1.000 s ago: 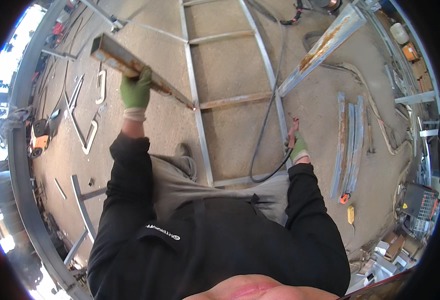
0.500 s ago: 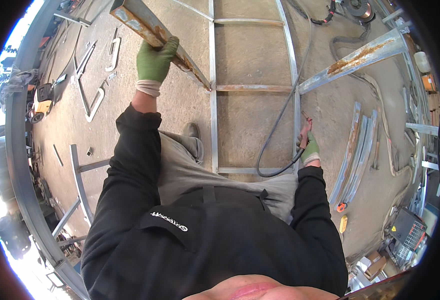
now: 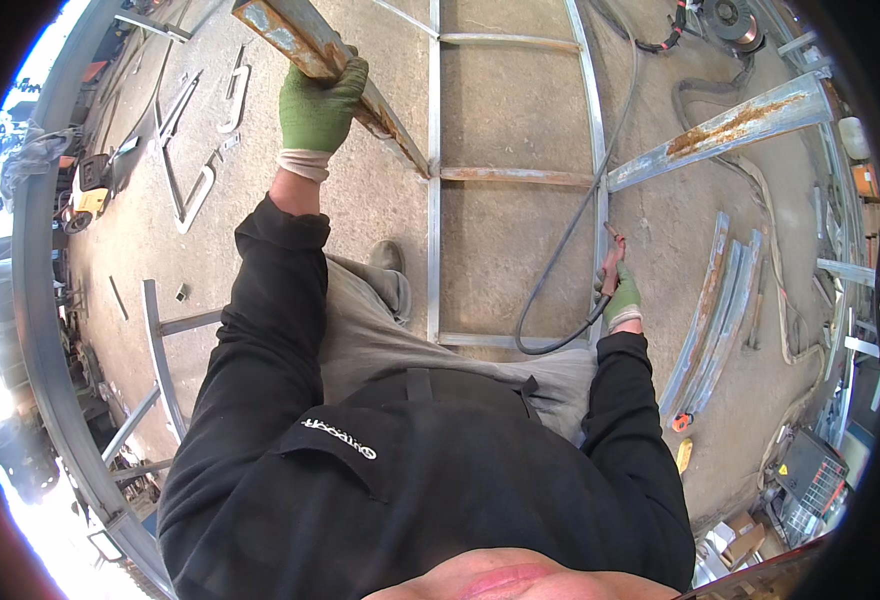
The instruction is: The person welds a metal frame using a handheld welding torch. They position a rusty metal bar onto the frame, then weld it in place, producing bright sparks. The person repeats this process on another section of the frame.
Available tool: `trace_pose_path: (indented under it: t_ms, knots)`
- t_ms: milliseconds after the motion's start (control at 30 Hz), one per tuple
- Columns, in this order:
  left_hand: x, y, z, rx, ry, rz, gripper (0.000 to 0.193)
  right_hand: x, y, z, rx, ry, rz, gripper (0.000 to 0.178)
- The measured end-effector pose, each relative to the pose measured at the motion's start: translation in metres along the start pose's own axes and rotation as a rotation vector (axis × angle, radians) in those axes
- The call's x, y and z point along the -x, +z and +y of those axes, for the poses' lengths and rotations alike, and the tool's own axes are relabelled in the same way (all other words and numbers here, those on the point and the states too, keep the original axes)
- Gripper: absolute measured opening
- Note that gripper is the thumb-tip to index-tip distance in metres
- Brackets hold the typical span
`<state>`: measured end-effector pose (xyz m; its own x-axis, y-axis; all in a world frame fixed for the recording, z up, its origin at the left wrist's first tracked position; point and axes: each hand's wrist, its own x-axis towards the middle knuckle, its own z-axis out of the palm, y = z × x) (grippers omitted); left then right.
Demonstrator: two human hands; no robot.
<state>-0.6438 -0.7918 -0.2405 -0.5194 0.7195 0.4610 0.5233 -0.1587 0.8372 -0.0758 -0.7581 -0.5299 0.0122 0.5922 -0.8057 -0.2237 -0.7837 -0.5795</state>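
With its green glove wrapped round a rusty square steel tube (image 3: 285,35), my left hand (image 3: 320,105) is closed high on the post. The tube's lower end meets the left rail of a steel frame (image 3: 434,250) lying on the floor, at a crosspiece. My right hand (image 3: 620,295), gloved in green with bare fingertips showing, is closed around a welding torch (image 3: 616,234) beside the frame's right rail. From the torch a dark cable (image 3: 532,318) loops over the frame. Opposite the held tube, another rusty post (image 3: 730,132) rises from the right rail.
Several loose steel bars (image 3: 712,320) lie at right near an orange tape measure (image 3: 681,422). C-shaped clamps (image 3: 196,200) are on the floor at left. A wire spool (image 3: 732,22) stands far right; a large steel beam (image 3: 38,300) runs along the left.
The view has shifted slightly, so the frame and posts appear a little further right. Both hands keep their grips, and the tube stays against the rail.
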Motion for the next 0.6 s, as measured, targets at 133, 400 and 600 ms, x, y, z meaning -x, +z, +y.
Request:
trace_pose_path:
  t_ms: [133,400,600]
  knots:
    - [0.0,-0.003,-0.004,-0.068,-0.052,-0.025,0.033,-0.003,0.0,0.001,0.013,-0.014,0.004,0.053]
    - [-0.001,-0.001,-0.005,0.052,-0.076,-0.001,0.03,-0.015,-0.006,0.01,-0.004,-0.05,-0.006,0.055]
    - [0.013,-0.009,-0.018,-0.137,-0.181,-0.114,0.045,-0.012,-0.019,-0.002,-0.12,-0.06,0.061,0.062]
